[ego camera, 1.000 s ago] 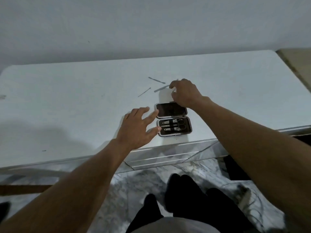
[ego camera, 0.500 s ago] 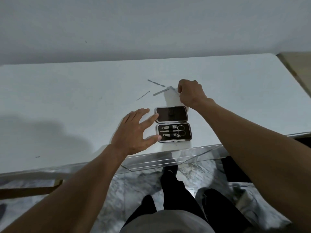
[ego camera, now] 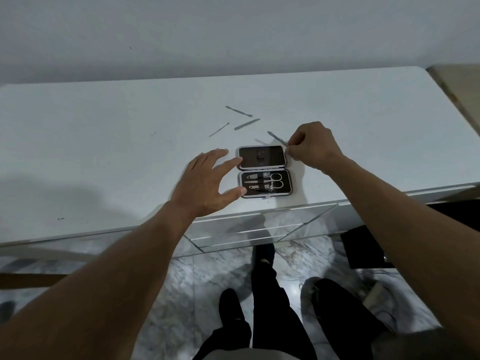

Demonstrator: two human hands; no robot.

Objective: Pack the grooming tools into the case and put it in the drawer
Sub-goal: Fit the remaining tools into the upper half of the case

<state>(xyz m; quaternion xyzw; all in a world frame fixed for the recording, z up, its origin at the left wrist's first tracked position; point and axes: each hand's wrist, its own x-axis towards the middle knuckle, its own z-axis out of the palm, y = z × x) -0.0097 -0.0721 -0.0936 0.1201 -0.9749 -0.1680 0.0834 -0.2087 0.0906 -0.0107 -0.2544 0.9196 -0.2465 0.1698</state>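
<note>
A small dark grooming case (ego camera: 262, 170) lies open flat near the front edge of the white table (ego camera: 104, 152). Its near half holds scissors (ego camera: 275, 180), clippers and slim tools in loops; its far half is bare lining. My left hand (ego camera: 207, 183) rests open at the case's left side, fingertips touching its edge. My right hand (ego camera: 311, 146) hovers at the case's upper right corner, pinching a thin metal tool (ego camera: 277, 138) that points up and left. Three more slim metal tools lie loose behind the case: one (ego camera: 239, 111), a second (ego camera: 246, 124), and a thin pick (ego camera: 219, 129).
A mirrored drawer front (ego camera: 259, 229) runs below the table's edge, shut. A grey wall stands behind the table. My dark-clad legs (ego camera: 265, 294) stand on a marble floor. A wooden surface (ego camera: 462, 84) adjoins the table's right end.
My right hand lifted one thin tool off the table and drew it back toward the case's upper right corner. My left hand slid closer against the case's left edge.
</note>
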